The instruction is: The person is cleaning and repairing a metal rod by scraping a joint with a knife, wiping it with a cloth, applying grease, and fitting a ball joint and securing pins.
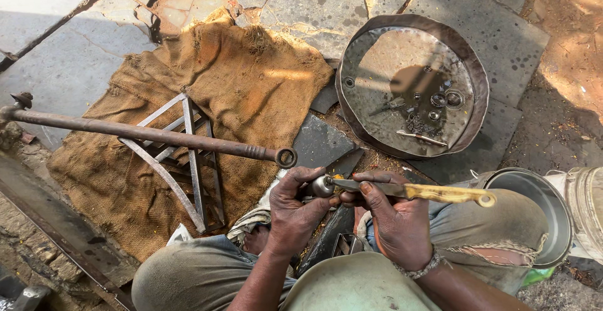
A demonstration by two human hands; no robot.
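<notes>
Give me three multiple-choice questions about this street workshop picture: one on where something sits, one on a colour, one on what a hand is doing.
1. Where does the round metal pan lie?
A. On the stone paving, up and to the right of the hands
B. On the burlap sacking
C. On the person's lap

2. What colour is the handle of the knife?
A. Blue
B. Yellowish
C. Red

3. What is the left hand doing?
A. Lying flat on the ground
B. Gripping the long rusty rod
C. Holding a small round metal part

Answers:
1. A: the pan rests on grey slabs, clear of the burlap sacking.
2. B: the handle sticking out past the right hand is pale yellow.
3. C: its fingers close round the small round metal part, against which the blade is set; the long rusty rod lies untouched.
</notes>
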